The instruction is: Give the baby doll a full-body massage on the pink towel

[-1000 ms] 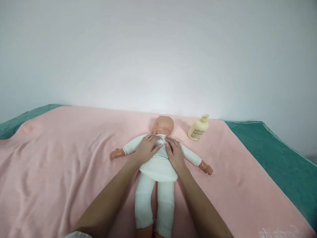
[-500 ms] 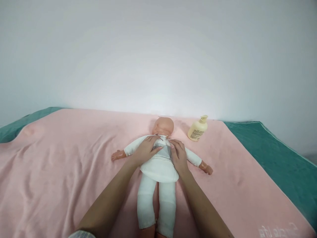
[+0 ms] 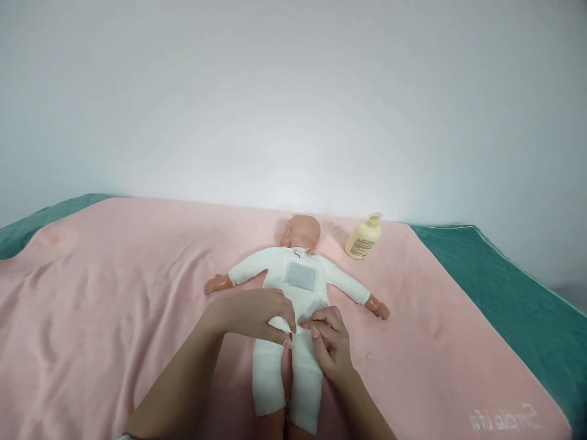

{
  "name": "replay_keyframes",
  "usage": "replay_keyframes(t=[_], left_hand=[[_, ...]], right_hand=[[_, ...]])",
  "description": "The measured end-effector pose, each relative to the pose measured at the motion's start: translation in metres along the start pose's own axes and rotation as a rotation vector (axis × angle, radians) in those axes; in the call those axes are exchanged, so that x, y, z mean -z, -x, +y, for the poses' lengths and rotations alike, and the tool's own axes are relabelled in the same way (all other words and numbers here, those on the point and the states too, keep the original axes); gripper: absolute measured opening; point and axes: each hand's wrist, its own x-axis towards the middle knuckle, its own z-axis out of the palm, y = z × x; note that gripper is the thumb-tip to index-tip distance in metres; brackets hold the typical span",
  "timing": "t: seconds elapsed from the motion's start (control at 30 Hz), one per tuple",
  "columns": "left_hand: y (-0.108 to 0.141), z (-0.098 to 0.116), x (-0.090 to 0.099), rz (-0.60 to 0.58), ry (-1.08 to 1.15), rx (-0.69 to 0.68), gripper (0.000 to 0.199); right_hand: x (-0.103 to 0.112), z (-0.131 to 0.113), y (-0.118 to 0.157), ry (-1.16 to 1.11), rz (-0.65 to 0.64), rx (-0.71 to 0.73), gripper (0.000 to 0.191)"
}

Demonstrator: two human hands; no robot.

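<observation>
A baby doll (image 3: 307,300) in a white cloth body lies lengthwise in front of me, its bald head (image 3: 303,231) at the far end and arms spread sideways. No face shows on the head. A grey rectangular patch (image 3: 300,276) sits on its torso. My left hand (image 3: 261,315) hovers or rests at the doll's hip, fingers bent, thumb apart, nothing in it; contact is unclear. Opposite it, my right hand (image 3: 331,342) is over the other hip and upper leg, loosely curled, with no object visible in it.
A pale yellow pump bottle (image 3: 364,237) stands beyond the doll's right-hand arm. Under everything spreads a wrinkled pink blanket (image 3: 151,263), with a green sheet (image 3: 499,275) showing at both sides. A pale wall (image 3: 293,110) rises behind.
Both hands have slid from the doll's upper torso down towards me to its hips, uncovering the grey patch. The white cloth no longer flares over the hips. Doll and bottle stay in place.
</observation>
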Motion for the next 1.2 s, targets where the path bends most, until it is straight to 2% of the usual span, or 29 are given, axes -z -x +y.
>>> replay_keyframes(t=[0.3,0.43,0.63,0.73,0.93,1.2], left_hand=[[-0.016,-0.013,-0.006,-0.112,-0.143,0.111,0.029],[-0.016,-0.015,-0.005,-0.084,-0.136,0.138,0.029],[-0.012,-0.021,0.001,0.012,-0.119,0.045,0.020],[-0.014,-0.027,0.002,0.001,-0.125,0.063,0.021],[-0.021,-0.036,0.002,-0.071,-0.065,0.133,0.025],[-0.022,-0.033,0.006,-0.030,-0.042,0.164,0.026]], right_hand=[[-0.008,0.005,-0.008,-0.011,-0.105,-0.087,0.028],[-0.008,0.004,-0.008,-0.044,-0.099,-0.109,0.028],[-0.007,0.004,-0.005,-0.051,0.006,-0.136,0.028],[-0.008,0.006,-0.007,-0.038,0.025,-0.170,0.028],[-0.011,0.009,-0.011,-0.023,-0.054,-0.221,0.029],[-0.010,0.009,-0.007,0.028,-0.007,-0.182,0.027]])
